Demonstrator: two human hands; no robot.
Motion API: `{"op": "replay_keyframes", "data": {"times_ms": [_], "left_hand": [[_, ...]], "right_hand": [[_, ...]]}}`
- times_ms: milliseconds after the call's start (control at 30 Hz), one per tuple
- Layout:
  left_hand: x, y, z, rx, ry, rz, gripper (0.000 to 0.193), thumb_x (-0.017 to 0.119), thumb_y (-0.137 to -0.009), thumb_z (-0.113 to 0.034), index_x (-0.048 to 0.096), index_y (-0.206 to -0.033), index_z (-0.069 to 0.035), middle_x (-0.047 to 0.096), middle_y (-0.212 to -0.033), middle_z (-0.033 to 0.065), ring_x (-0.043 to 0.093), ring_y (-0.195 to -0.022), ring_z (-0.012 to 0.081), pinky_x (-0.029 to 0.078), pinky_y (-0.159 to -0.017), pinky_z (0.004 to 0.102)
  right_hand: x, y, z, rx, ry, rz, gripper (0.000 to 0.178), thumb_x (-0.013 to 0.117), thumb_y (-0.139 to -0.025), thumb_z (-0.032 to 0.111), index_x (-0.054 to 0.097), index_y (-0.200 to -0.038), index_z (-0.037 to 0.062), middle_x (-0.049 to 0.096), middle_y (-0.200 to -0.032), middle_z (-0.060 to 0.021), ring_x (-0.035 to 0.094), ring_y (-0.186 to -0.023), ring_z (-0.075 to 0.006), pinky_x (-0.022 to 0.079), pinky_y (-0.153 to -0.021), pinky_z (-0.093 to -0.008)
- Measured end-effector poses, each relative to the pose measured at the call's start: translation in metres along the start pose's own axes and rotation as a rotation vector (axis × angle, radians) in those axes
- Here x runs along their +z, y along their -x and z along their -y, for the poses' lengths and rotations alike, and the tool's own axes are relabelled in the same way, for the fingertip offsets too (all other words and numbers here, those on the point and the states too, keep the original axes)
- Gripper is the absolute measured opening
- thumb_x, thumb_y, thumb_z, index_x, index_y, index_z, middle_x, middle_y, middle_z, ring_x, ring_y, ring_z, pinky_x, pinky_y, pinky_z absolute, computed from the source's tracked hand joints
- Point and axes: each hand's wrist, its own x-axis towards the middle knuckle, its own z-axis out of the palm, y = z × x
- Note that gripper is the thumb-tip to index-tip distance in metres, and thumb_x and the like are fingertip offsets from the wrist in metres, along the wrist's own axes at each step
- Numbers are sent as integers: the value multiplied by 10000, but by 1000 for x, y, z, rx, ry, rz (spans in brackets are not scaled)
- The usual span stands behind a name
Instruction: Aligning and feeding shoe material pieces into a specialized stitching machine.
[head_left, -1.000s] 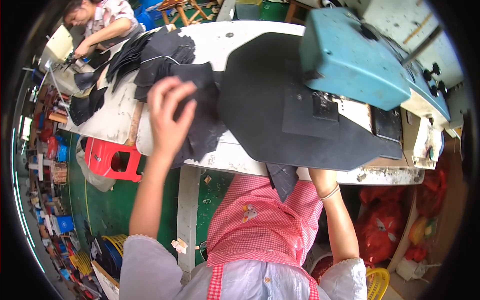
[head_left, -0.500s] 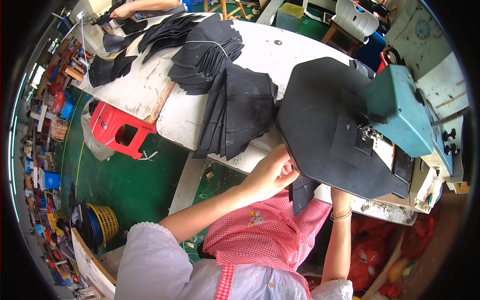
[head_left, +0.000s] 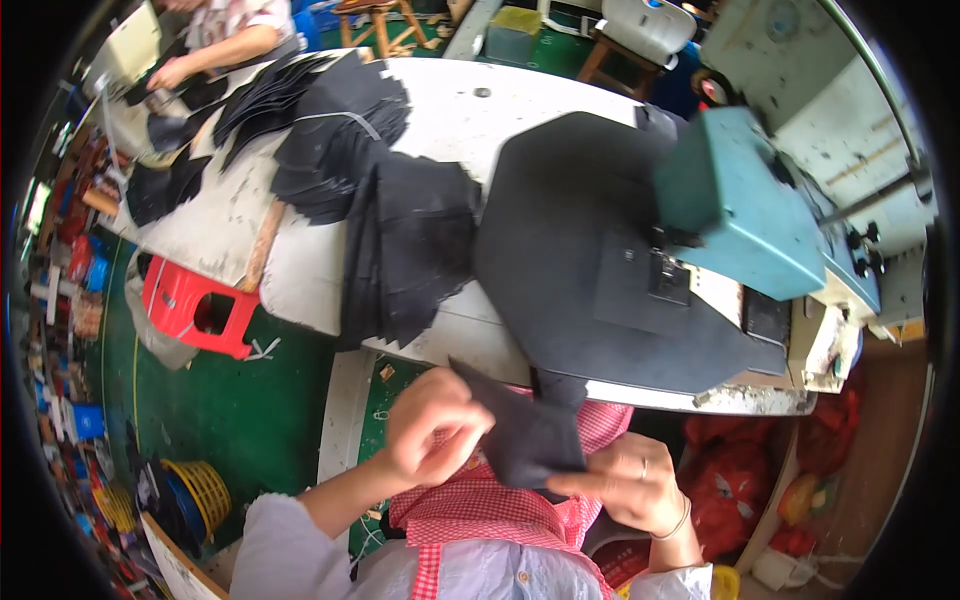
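Note:
My left hand (head_left: 432, 434) and my right hand (head_left: 622, 484) together hold a small black fabric piece (head_left: 520, 430) in front of my chest, just below the table's front edge. Its left corner is pinched by my left hand, and my right hand grips its lower right side. Above them a large black mat (head_left: 580, 250) lies on the white table (head_left: 300, 280) under a teal sewing machine (head_left: 740, 210). A stack of black fabric pieces (head_left: 410, 250) hangs over the table edge to the left of the mat.
More black pieces (head_left: 320, 130) are spread at the table's far left, where another person (head_left: 225, 35) works. A red plastic stool (head_left: 195, 310) stands on the green floor. A yellow basket (head_left: 200, 495) sits lower left. Red bags (head_left: 820, 450) lie at the right.
My left hand came back from the fabric stack to my chest with a black piece. My right hand rose from under the table and joined it on the piece.

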Motion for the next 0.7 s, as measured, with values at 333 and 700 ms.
{"op": "replay_keyframes", "data": {"times_ms": [333,700], "left_hand": [[26,-122,-30,83,-501,720,687,741,-829,-466,603,-1421,-146,523,-1510,123,457,-1410,354,290,-1161,521],[27,-139,-18,157,-644,732,551,747,-838,-408,609,-1273,-98,568,-1471,82,465,-1308,359,295,-1117,515]], "right_hand": [[-40,-44,1,315,447,-325,396,690,-836,-1,713,-1223,80,597,-934,-74,556,-860,-255,438,-817,-368],[-55,-38,-7,216,420,-208,623,684,-630,-17,712,-1246,71,601,-1047,-61,557,-922,-249,410,-908,-392]]}}
